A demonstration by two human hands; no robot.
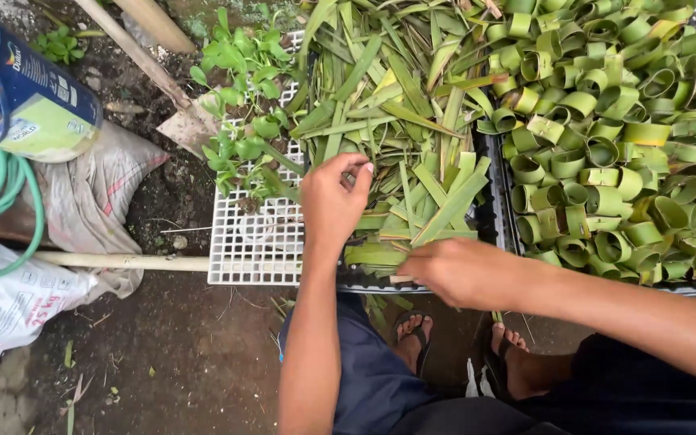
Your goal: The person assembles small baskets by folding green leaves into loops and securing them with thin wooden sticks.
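1. While the left hand point(333, 201) pinches at the loose leaf strips point(396, 121) near the middle of the view, its fingertips are closed on a strip end at the pile's lower edge.
2. At about 5 o'clock from it, the right hand point(454, 272) is curled over the near end of a broad strip point(374, 254); whether it grips the strip or only presses on it, I cannot tell.
3. Toward 2 o'clock, a black tray point(503, 234) is packed with rolled leaf rings point(614, 137), touching one another and heaped to the far edge. That is the finished part, and it looks like the larger share.
4. Left to do, by my judgement, is the flat pile at 12 o'clock: many unrolled strips lie crosswise on the white grid tray point(255, 258), which serves as the tabletop.
5. At 10 o'clock on that grid sit small green seedlings point(243, 97), just beside the strips.
6. Off at 9 o'clock lie a blue and green bucket point(30, 97), a green hose point(10, 193) and sacks point(82, 201) on bare soil, well apart from both hands.
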